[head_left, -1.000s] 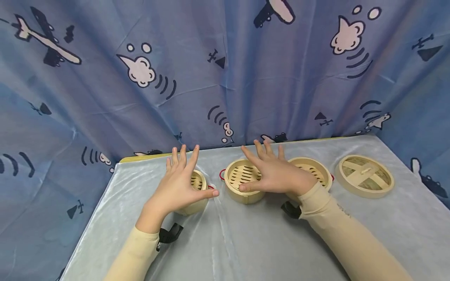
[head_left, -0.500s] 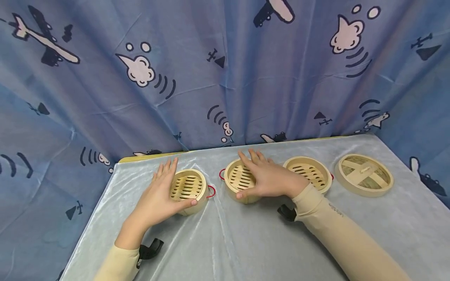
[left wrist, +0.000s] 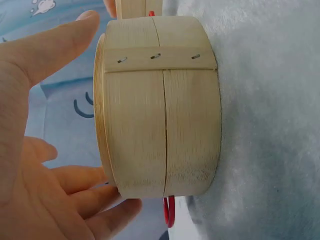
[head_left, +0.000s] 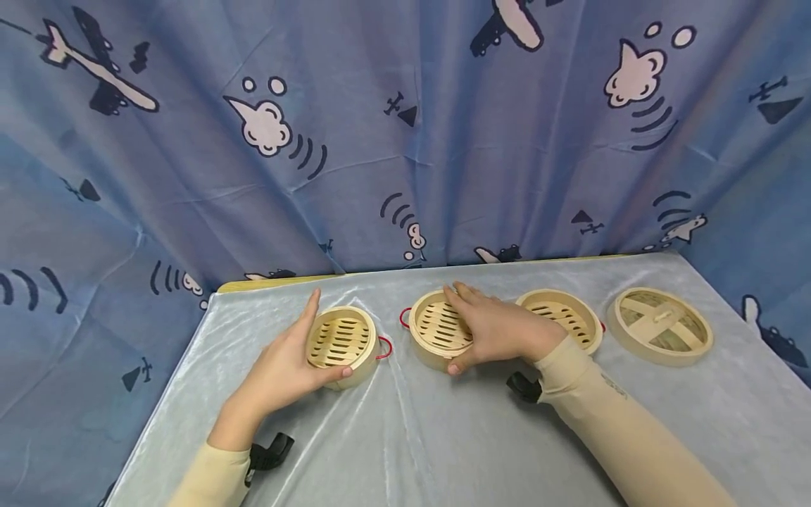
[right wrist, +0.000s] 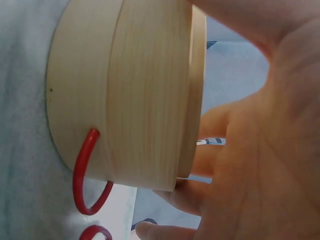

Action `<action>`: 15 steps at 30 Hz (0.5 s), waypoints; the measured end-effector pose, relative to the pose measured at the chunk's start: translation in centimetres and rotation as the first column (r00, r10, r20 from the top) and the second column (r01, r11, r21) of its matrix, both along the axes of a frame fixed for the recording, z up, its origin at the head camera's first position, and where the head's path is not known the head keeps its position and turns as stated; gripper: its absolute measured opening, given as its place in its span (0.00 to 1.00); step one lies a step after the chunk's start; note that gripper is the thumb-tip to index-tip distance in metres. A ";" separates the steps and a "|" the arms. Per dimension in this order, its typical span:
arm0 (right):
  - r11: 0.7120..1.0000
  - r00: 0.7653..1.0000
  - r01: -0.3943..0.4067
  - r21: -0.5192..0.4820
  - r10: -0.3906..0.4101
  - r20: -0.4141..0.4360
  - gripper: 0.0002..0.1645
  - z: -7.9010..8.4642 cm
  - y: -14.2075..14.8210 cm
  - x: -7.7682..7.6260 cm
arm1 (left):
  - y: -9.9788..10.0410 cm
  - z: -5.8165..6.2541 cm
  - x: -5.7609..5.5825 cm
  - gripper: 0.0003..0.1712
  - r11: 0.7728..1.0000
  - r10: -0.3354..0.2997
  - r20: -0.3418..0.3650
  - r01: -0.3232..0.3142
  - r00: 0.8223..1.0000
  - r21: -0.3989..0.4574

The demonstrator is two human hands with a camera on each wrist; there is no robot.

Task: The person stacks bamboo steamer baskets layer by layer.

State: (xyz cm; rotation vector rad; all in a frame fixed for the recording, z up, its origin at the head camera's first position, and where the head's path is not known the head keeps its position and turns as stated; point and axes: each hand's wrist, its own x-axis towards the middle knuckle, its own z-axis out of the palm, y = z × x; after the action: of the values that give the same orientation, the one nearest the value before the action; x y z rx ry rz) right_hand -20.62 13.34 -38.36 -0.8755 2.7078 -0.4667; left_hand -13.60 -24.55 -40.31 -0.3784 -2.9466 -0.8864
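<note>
A small round bamboo steamer basket [head_left: 345, 341] with red handles sits on the left of the cloth. My left hand [head_left: 281, 370] spreads round its left side: in the left wrist view the fingers lie along the wall of this basket [left wrist: 160, 115], while the thumb reaches out over its rim, apart from the wall. My right hand [head_left: 500, 331] holds a second steamer basket [head_left: 437, 327] in the middle, thumb at the near side and fingers at the far side. The right wrist view shows that basket's wall [right wrist: 145, 95] and red handle [right wrist: 82, 170] close up.
Right of the right hand stands a third steamer basket [head_left: 564, 313], partly behind the forearm. A woven bamboo lid [head_left: 662, 325] lies at the far right. Grey velvety cloth [head_left: 443, 443] covers the table, and a blue printed curtain [head_left: 355, 141] hangs behind.
The left hand has come down and left to the left basket. My right hand has lowered onto the middle basket, its thumb and fingers closing round it. The baskets stay in place.
</note>
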 end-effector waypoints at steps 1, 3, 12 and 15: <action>1.000 1.000 -0.006 -0.004 0.006 -0.004 0.86 0.0 0.1 0.0 | 0.0 -0.1 -0.1 0.82 1.000 0.000 0.002 0.000 1.000 0.004; 1.000 1.000 -0.021 -0.020 0.021 -0.017 0.84 0.0 0.2 -0.1 | 0.0 -0.2 -0.2 0.83 1.000 0.000 0.007 0.000 1.000 0.024; 0.998 0.999 -0.008 -0.064 0.012 0.053 0.83 0.2 0.4 -0.4 | -1.0 -0.9 -0.6 0.85 0.989 -0.041 0.041 0.035 0.998 0.146; 0.997 0.998 -0.003 -0.083 0.008 0.061 0.83 0.2 0.5 -0.5 | -1.3 -1.3 -0.8 0.84 0.986 -0.063 0.039 0.056 0.997 0.157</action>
State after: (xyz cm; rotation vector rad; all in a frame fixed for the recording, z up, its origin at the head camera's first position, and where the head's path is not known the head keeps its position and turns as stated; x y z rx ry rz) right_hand -21.10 13.85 -38.13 -0.8750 2.6469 -0.5984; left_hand -14.36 -25.86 -41.61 -0.4467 -2.8920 -1.1376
